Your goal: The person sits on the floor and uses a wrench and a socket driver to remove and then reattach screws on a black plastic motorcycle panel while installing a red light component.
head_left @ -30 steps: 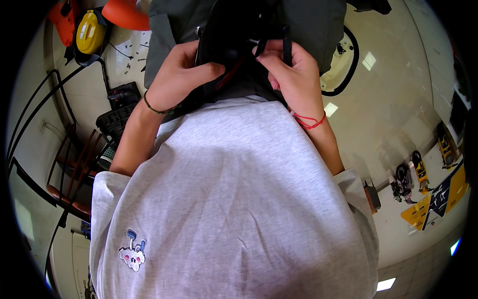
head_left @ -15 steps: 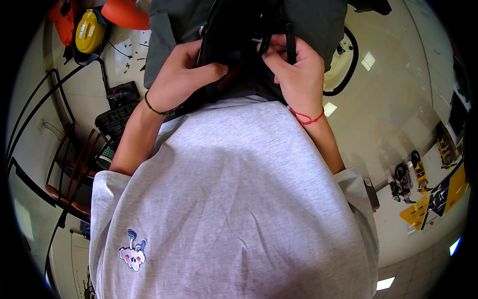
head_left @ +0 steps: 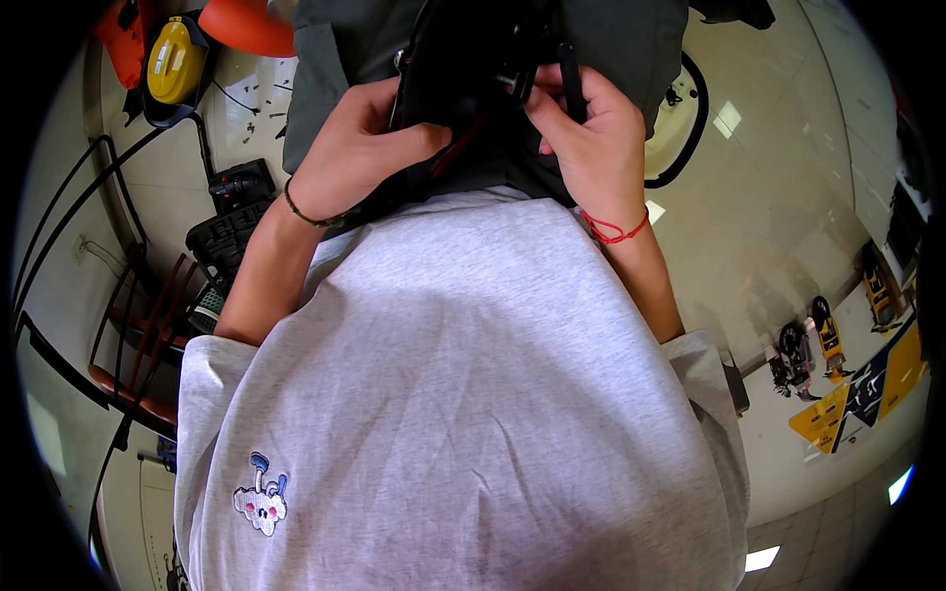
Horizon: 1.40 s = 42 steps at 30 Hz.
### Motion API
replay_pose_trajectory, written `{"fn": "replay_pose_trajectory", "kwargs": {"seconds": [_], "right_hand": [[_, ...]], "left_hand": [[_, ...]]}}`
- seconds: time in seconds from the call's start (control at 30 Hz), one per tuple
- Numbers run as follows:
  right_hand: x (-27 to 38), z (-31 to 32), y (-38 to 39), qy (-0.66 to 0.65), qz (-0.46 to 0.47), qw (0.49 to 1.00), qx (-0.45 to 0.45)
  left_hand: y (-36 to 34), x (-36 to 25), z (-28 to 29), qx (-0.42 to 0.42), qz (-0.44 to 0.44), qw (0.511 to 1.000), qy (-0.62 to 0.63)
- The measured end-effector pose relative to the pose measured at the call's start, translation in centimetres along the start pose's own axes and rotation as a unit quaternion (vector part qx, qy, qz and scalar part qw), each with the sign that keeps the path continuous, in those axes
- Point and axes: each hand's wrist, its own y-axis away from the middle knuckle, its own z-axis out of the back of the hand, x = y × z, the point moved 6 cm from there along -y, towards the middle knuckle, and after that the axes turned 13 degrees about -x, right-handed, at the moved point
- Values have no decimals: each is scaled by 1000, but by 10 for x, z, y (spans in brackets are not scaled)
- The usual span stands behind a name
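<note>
A bulky black object with small metal fittings rests over my lap, against my dark grey trousers; its kind is too dark to make out. My left hand is closed on its left edge, the thumb lying over the near side. At its right side, my right hand pinches around a slim black bar-like piece, thumb and forefinger close to a small metal fitting. The fingertips of both hands are partly hidden. A thin red strip shows on the black object near my left thumb.
To the left stand a black holder with a yellow piece, an orange piece and a black tool case. Small dark parts lie on the floor. At right are a white black-rimmed item and several small wheeled machines.
My right hand has shifted slightly right, and the slim black bar has tilted a little with it. My left hand keeps its hold on the black object.
</note>
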Motion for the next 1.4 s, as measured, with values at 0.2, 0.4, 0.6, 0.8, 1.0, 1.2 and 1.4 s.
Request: {"fn": "replay_pose_trajectory", "kwargs": {"seconds": [0.2, 0.4, 0.6, 0.8, 1.0, 1.2, 1.4], "right_hand": [[-3, 3, -5, 1, 18, 1000, 25], [-13, 4, -8, -85, -102, 989, 62], [-25, 5, -11, -153, -195, 963, 105], [-11, 10, -12, -31, -39, 996, 73], [-9, 7, -8, -92, -115, 986, 80], [-19, 4, -5, -189, -215, 948, 137], [-28, 2, -2, -272, -283, 907, 155]], "left_hand": [[0, 0, -2, 0, -16, 1000, 2], [2, -1, -5, 7, -18, 1000, -13], [6, -8, -11, 7, -7, 999, -31], [5, -7, -10, 4, -15, 999, -38], [6, -5, -6, 7, -2, 999, -33], [7, -5, -9, 20, -10, 999, -38], [7, -6, -12, 27, -7, 998, -55]]}}
